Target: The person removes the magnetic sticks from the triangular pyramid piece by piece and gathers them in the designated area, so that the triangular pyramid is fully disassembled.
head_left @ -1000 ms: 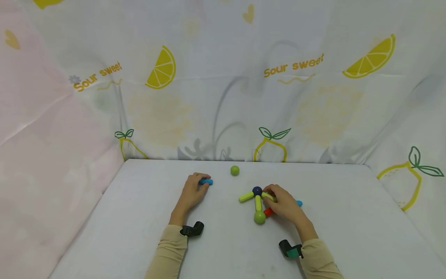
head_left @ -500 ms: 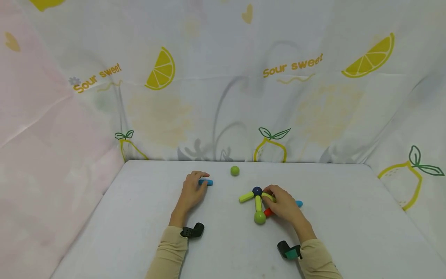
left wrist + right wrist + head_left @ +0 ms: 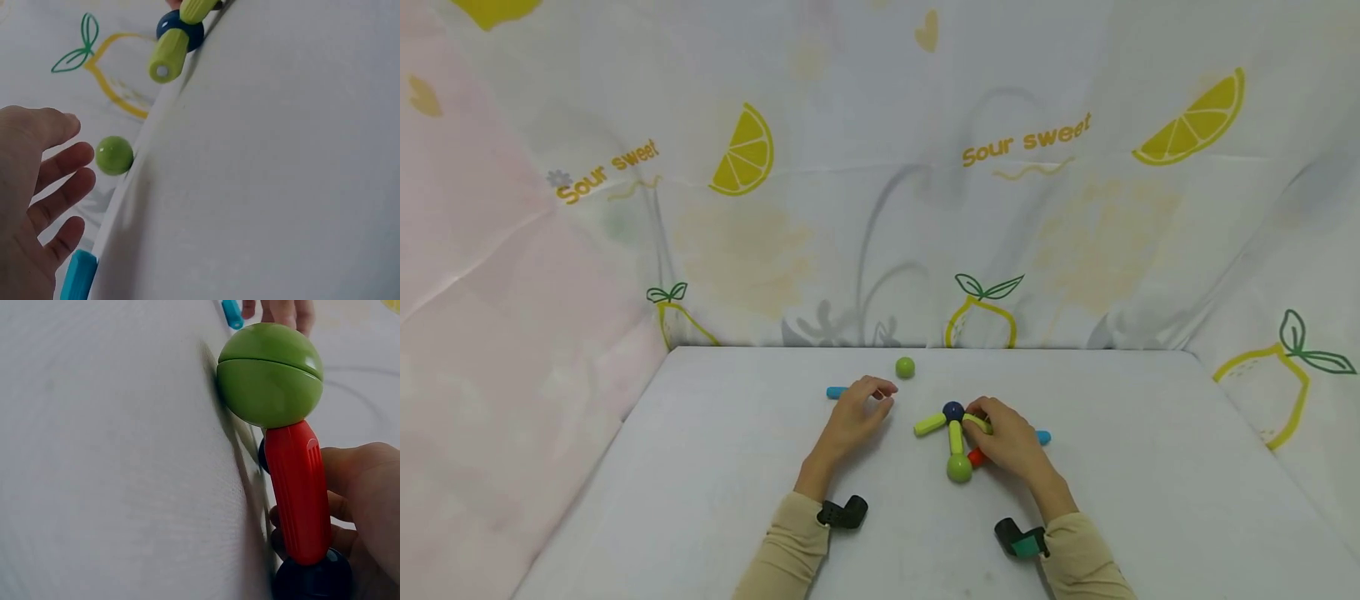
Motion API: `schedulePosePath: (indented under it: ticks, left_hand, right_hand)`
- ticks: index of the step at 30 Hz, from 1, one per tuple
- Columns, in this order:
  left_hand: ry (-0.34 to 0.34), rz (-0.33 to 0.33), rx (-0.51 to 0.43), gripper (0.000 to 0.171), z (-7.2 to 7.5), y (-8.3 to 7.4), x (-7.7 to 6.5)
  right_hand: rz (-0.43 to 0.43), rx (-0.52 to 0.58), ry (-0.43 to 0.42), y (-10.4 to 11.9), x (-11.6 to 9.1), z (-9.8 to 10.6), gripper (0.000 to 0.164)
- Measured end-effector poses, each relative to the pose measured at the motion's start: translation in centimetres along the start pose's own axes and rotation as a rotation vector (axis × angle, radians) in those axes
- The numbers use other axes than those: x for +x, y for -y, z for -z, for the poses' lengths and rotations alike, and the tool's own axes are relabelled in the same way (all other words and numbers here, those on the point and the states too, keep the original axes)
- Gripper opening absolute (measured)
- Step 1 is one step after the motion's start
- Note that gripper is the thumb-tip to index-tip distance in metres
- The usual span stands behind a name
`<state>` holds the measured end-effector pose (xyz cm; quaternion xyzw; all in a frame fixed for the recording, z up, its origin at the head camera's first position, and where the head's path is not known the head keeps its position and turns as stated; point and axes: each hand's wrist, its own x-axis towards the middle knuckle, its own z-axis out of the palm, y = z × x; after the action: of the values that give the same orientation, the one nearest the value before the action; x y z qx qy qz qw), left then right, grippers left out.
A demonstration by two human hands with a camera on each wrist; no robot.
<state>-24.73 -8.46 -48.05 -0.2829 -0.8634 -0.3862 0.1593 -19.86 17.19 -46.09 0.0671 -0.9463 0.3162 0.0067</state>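
Note:
My left hand [image 3: 853,417] is off the table's left-centre with its fingers loosely bent and holding nothing. A loose blue magnetic rod [image 3: 836,392] lies just behind it, partly covered by the hand. Beyond its fingertips is a loose green ball [image 3: 906,367]. My right hand [image 3: 1011,437] pinches a yellow-green rod [image 3: 977,423] joined to a dark blue ball [image 3: 953,411]. From that ball another yellow-green rod [image 3: 930,424] points left, and a third [image 3: 956,437] leads to a nearer green ball [image 3: 958,467]. A red rod [image 3: 297,494] links this ball to a second dark ball [image 3: 315,578].
A blue rod end [image 3: 1043,437] pokes out to the right of my right hand. The white table [image 3: 700,492] ends at a back edge against a hanging lemon-print cloth [image 3: 850,217]. Dark wrist cameras sit on both wrists.
My left hand has let go of the blue rod and moved right, towards the loose green ball. The rod stays on the table. My right hand keeps its grip almost unmoved.

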Motion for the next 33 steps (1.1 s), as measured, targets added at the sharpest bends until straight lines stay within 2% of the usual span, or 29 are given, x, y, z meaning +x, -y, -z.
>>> schedulePosePath:
  ticks: [8, 16, 22, 28, 33]
  left_hand:
    - [0.173, 0.012, -0.029, 0.019, -2.1, -2.0, -0.3]
    - [0.277, 0.054, -0.007, 0.03, -2.9, -3.4, -0.4]
    - [0.312, 0.075, -0.018, 0.034, -3.1, -3.5, -0.5]
    - [0.321, 0.043, -0.074, 0.032, -3.1, -3.5, -0.7]
    - [0.329, 0.026, -0.087, 0.031, -2.9, -3.6, -0.7]
  right_hand:
    - [-0.001, -0.009, 0.001, 0.1, 0.1, 0.0, 0.019]
    - [0.001, -0.026, -0.006, 0.2, 0.1, 0.0, 0.022]
    - [0.02, -0.034, -0.013, 0.2, 0.0, 0.0, 0.024]
    - [0.03, -0.042, -0.006, 0.4, -0.1, 0.1, 0.03]
    - [0.047, -0.059, -0.008, 0.5, -0.1, 0.1, 0.032]
